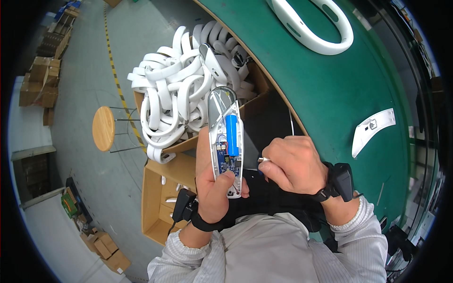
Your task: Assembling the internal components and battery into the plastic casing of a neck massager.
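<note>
Here's the open white casing (220, 129), held up just left of the green table (349, 80), its blue battery (231, 135) and circuit board (222, 153) bare to view, and this looks like delicate ground! A thumb bearing down too hard could well strain the board; a slip of that silver-tipped piece (262, 159) might scrape it or snag the thin wires (221, 137). And if the hold slackens, the whole thing could drop, since it's over the lap side of the green table, with nothing but fingers under it. Now the poses: the left hand (214, 191) clamps the casing's near end, thumb on top at the board, fingers wrapped beneath, forearm rising from below. The right hand (297, 162), by the green table's near edge, is curled, knuckles up, thumb and forefinger pinched together on the silver-tipped piece, most of it hidden, apart from the casing. Further left of the green table sits a heap of white bands (181, 89); on it lies a curved white piece (373, 134).
</note>
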A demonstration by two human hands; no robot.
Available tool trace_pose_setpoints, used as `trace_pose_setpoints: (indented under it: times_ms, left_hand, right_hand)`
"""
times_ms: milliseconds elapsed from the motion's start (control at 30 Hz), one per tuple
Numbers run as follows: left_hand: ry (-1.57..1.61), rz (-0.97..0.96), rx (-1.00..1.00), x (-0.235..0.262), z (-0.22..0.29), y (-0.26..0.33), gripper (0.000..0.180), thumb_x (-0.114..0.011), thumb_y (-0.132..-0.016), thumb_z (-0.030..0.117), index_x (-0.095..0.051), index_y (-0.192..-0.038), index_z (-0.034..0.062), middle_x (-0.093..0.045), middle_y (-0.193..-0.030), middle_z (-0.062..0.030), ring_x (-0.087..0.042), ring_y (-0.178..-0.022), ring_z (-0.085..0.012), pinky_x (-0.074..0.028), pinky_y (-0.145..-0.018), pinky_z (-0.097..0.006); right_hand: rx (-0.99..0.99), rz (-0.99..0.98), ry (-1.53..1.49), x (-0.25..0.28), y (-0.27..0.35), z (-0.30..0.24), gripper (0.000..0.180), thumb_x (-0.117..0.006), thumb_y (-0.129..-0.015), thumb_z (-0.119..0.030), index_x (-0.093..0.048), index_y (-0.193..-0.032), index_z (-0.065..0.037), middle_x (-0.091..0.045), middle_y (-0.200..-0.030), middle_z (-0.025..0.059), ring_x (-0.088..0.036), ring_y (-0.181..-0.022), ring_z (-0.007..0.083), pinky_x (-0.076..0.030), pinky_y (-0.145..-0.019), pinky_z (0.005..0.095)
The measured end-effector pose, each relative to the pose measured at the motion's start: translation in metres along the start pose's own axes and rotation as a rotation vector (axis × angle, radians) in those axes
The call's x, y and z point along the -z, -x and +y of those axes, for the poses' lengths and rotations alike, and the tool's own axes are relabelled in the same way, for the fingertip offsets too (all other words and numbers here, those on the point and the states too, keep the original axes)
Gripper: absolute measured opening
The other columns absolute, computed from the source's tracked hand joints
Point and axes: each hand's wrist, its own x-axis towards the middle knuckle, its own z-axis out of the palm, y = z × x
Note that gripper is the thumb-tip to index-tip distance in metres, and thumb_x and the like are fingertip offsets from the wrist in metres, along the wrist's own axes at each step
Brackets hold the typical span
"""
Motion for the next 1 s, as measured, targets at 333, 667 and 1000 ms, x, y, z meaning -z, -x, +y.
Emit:
trace_pose_setpoints:
  times_ms: [333,667,1000]
  left_hand:
    - [-0.019,-0.030,0.007,-0.002,-0.001,0.007,0.022,-0.050,-0.093,0.012,-0.060,-0.103,-0.0052,-0.067,-0.075,-0.0113,-0.065,-0.061,-0.0165,-0.055,-0.059,-0.030]
    - [-0.063,-0.047,-0.025,-0.008,0.003,0.012,0.024,-0.049,-0.090,0.009,-0.062,-0.101,-0.0070,-0.067,-0.073,-0.0110,-0.064,-0.061,-0.0157,-0.054,-0.059,-0.029]
    - [-0.074,-0.045,-0.054,-0.013,0.005,0.023,0.023,-0.048,-0.089,0.009,-0.062,-0.098,-0.0074,-0.067,-0.072,-0.0114,-0.064,-0.061,-0.0161,-0.054,-0.059,-0.028]
  right_hand:
    - [-0.090,0.074,0.001,-0.008,0.001,0.006,0.018,-0.068,-0.087,-0.016,-0.056,-0.083,-0.003,-0.056,-0.068,0.0110,-0.059,-0.057,0.0316,-0.046,-0.052,0.0406]
    - [-0.125,0.121,0.010,-0.006,0.002,0.004,0.015,-0.067,-0.088,-0.014,-0.057,-0.085,-0.004,-0.057,-0.068,0.0114,-0.059,-0.057,0.0327,-0.046,-0.052,0.0411]
    - [-0.155,0.143,0.042,-0.009,0.002,0.004,0.018,-0.065,-0.091,-0.018,-0.055,-0.085,-0.004,-0.059,-0.070,0.0112,-0.060,-0.059,0.0337,-0.047,-0.053,0.0422]
